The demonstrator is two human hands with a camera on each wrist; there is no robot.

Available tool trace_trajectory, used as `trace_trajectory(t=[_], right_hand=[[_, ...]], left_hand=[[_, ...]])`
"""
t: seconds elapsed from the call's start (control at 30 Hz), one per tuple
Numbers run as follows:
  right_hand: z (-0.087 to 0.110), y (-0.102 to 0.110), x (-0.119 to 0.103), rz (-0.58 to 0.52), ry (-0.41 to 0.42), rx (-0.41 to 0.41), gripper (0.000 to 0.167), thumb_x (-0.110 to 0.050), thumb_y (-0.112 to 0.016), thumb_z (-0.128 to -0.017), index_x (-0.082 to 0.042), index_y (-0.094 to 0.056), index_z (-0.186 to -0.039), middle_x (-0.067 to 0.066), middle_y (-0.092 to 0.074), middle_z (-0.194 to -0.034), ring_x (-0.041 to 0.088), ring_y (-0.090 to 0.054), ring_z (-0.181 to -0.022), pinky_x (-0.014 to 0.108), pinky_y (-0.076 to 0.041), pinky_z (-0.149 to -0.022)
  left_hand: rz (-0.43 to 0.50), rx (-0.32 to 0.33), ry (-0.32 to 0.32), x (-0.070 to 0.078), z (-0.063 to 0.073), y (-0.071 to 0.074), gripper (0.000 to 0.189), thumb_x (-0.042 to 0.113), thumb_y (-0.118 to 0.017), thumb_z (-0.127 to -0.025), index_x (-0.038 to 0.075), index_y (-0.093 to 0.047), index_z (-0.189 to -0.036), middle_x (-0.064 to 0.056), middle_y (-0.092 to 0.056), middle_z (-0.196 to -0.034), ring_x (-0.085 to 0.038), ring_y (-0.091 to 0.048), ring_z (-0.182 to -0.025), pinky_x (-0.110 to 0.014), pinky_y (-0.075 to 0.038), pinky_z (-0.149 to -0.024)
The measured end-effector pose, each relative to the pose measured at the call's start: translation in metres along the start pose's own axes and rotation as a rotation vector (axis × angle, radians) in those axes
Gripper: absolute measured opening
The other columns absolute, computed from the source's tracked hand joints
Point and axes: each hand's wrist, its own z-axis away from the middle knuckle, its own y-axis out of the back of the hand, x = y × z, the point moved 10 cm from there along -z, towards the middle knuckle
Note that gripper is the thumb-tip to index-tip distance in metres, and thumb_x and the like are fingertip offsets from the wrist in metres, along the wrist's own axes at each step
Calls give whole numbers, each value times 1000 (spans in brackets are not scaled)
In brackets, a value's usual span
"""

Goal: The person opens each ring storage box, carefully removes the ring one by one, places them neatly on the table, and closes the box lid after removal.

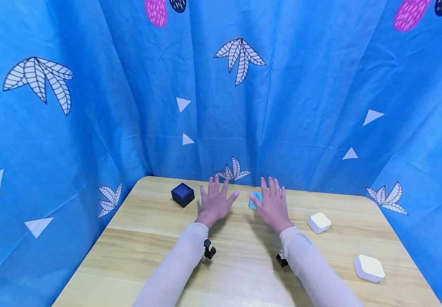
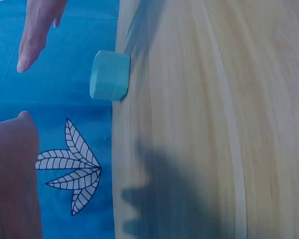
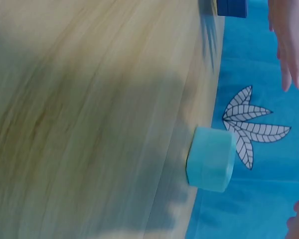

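Both hands hover over a wooden table, palms down and fingers spread. The left hand (image 1: 216, 204) holds nothing; a dark blue box (image 1: 183, 195) stands to its left. Holding nothing either, the right hand (image 1: 272, 205) is nearest to a light blue rounded block (image 1: 254, 204), which its thumb and palm partly hide in the head view. The wrist views show this turquoise-looking block (image 2: 110, 75) standing on the tabletop, apart from both hands. Shadows of the hands fall on the wood beside it.
Two white rounded blocks lie at the right: one nearer the middle (image 1: 319, 222), another closer to the front right (image 1: 369, 268). A blue patterned curtain (image 1: 221, 115) hangs along the back and sides of the table (image 1: 136, 256).
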Motion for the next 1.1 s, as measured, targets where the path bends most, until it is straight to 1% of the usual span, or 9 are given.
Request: trace_trajectory(t=[0.13, 0.23, 0.3, 0.43, 0.5, 0.63, 0.8, 0.9, 1.1], right_hand=[[1, -2, -5, -3, 14, 11, 78, -54, -46, -103, -8, -21, -161, 24, -19, -165, 44, -11, -153, 66, -5, -122], [1, -6, -11, 4, 35, 4, 79, -58, -42, -103, -9, -21, -161, 23, -19, -165, 43, -11, -153, 65, -5, -122], [0, -8, -15, 19, 53, 1, 80, -61, -38, -102, -10, -21, -161, 22, -21, -165, 41, -12, -154, 63, -5, -123], [-2, -11, -25, 42, 84, 0, 80, -64, -33, -102, -11, -22, -161, 21, -22, -165, 39, -11, -154, 61, -4, -124], [-3, -13, -30, 43, 94, 0, 80, -64, -33, -102, -11, -23, -161, 20, -22, -165, 39, -13, -154, 60, -3, -124], [-4, -20, -39, 42, 113, -17, 79, -64, -32, -103, -11, -22, -161, 19, -21, -166, 39, -13, -154, 58, -1, -125], [-3, -24, -51, 61, 151, -20, 79, -63, -32, -103, -11, -22, -161, 21, -25, -164, 39, -15, -154, 58, -4, -125], [-2, -25, -57, 64, 166, -10, 77, -61, -34, -103, -9, -25, -160, 21, -27, -163, 40, -18, -153, 59, -8, -125], [-3, -35, -65, 64, 173, -36, 79, -63, -32, -103, -10, -24, -161, 20, -25, -164, 39, -16, -154, 58, -7, -125]], left_hand=[[0, -2, 4, -6, 3, 2, 82, 77, -14, -96, 30, -6, -163, -9, 7, -170, -32, 11, -156, -67, 5, -121], [1, 6, 11, -13, 5, 6, 82, 75, -17, -97, 28, -5, -163, -8, 7, -170, -32, 9, -156, -66, 3, -122], [15, 28, 14, -19, 6, 11, 81, 73, -22, -99, 26, -7, -164, -9, 4, -170, -33, 6, -157, -65, 2, -122], [54, 49, 26, -29, 6, 19, 81, 70, -26, -100, 22, -9, -164, -10, -1, -170, -33, 4, -157, -64, 4, -122], [76, 45, 37, -34, 5, 22, 81, 69, -27, -101, 22, -9, -164, -11, -1, -171, -33, 4, -157, -63, 6, -122], [94, 37, 57, -44, 7, 27, 81, 69, -28, -101, 21, -10, -164, -11, -3, -170, -33, 4, -157, -64, 2, -123], [110, 49, 44, -54, 9, 30, 80, 69, -28, -101, 20, -15, -163, -12, -8, -170, -34, -1, -157, -63, -3, -124], [109, 62, 35, -60, 11, 34, 80, 69, -30, -100, 20, -18, -163, -12, -10, -170, -34, -4, -156, -61, -4, -124], [98, 99, 40, -78, 16, 41, 80, 68, -33, -100, 17, -24, -161, -16, -17, -167, -37, -11, -154, -61, -8, -124]])
